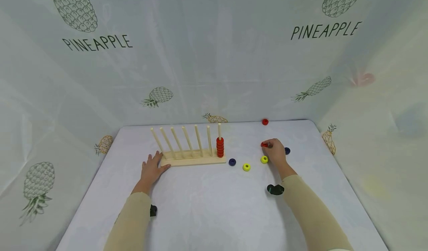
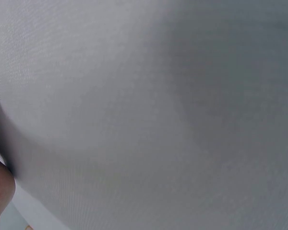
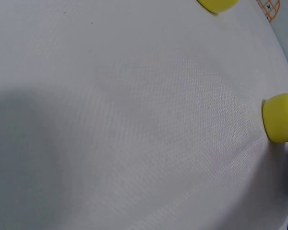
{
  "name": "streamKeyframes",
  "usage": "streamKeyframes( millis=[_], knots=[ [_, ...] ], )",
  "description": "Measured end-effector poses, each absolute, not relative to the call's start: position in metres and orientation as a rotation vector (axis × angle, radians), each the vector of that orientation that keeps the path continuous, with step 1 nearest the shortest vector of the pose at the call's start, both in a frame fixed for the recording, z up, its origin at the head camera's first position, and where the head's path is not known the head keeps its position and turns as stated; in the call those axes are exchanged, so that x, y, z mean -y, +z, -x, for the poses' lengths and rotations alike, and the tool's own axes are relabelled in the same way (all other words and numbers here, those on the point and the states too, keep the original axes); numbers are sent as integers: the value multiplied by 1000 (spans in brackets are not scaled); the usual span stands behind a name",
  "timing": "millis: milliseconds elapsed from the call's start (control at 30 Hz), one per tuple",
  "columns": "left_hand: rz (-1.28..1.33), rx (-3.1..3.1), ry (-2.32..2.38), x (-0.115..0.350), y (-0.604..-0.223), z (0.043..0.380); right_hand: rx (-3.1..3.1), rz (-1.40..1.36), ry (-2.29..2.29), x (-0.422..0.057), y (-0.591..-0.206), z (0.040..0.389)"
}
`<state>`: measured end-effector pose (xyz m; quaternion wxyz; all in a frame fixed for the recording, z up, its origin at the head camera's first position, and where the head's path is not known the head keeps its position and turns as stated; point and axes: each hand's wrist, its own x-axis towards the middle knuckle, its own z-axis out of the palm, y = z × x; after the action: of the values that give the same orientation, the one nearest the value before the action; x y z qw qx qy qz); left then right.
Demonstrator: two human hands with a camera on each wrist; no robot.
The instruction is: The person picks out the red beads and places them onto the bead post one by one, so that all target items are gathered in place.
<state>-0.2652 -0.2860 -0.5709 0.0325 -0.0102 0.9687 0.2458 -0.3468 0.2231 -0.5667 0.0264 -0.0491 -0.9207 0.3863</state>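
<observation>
A wooden peg rack [image 1: 194, 161] with several upright pegs stands at the back of the table. Red beads [image 1: 220, 147] are stacked on its rightmost peg. My left hand [image 1: 152, 170] rests against the rack's left end, fingers spread and thumb by the front edge. To the right, my right hand [image 1: 276, 155] pinches a red bead [image 1: 264, 144] between thumb and fingertips. Just in front of that hand is a yellow bead [image 1: 264, 159], and a dark blue bead [image 1: 287, 151] lies beyond its right side. The left wrist view shows mostly tablecloth and a bit of hand.
Another red bead [image 1: 265, 121] lies at the table's back edge. A dark blue bead [image 1: 232, 162] and a yellow bead [image 1: 246, 167] sit right of the rack. Black wrist devices [image 1: 275, 189] show beside both sleeves. A pineapple-print curtain [image 1: 214, 57] hangs behind the white table [image 1: 207, 214].
</observation>
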Motion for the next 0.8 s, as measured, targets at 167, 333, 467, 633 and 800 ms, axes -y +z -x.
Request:
streamKeyframes(
  millis=[167, 333, 467, 633, 800],
  knots=[
    [41, -2987, 778, 285, -571, 266, 2858, 156, 1185, -223, -566, 348],
    [35, -2991, 779, 285, -570, 265, 2879, 170, 1183, -223, -564, 348],
    [37, -2988, 773, 285, -571, 265, 2886, 182, 1196, -224, -563, 348],
    [31, -2986, 773, 286, -573, 266, 2892, 200, 1208, -224, -561, 349],
    [24, -2984, 780, 288, -576, 266, 2899, 223, 1220, -225, -561, 351]
  ],
)
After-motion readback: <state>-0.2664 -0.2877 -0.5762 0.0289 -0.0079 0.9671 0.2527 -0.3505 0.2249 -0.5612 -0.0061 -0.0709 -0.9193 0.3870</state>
